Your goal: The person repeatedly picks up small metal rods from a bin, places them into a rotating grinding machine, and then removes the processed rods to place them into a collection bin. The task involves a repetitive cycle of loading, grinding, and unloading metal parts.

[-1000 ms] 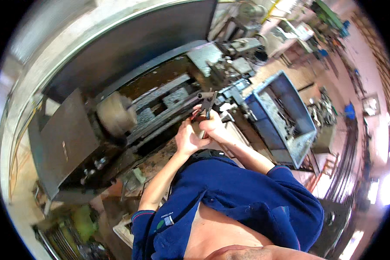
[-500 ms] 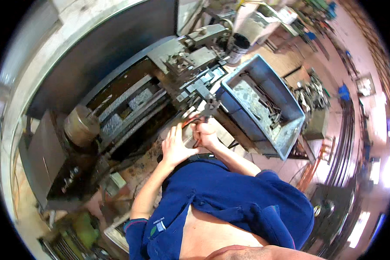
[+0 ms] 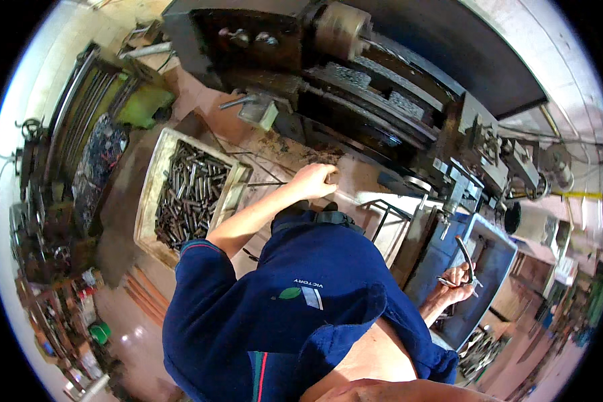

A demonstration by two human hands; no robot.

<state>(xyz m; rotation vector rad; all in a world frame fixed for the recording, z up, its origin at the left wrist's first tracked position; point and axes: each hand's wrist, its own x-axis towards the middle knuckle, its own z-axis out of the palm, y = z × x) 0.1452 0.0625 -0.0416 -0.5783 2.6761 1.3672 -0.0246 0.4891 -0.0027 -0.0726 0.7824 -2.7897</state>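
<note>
My right hand (image 3: 454,283) is closed around a hand tool with a curved black handle (image 3: 465,252) and bright metal parts, held over the blue plastic bin (image 3: 490,234). Its exact kind is hard to make out. In front of my waist, my left hand (image 3: 313,181) hovers with loosely curled fingers, a gap between thumb and fingertips and nothing visible in it. To the left of that arm, a cream-coloured crate (image 3: 149,189) holds many short metal pins (image 3: 191,194).
A lathe (image 3: 395,100) with a round chuck (image 3: 344,31) spans the far side. Its tool carriage (image 3: 457,184) stands close to the blue bin. A green machine (image 3: 137,100) stands far left. Copper-coloured bars (image 3: 147,295) lie on the floor at left.
My view and body have turned left, bringing the crate of pins into sight. My hands, together by the carriage before, are now apart; the right has carried the tool over the bin.
</note>
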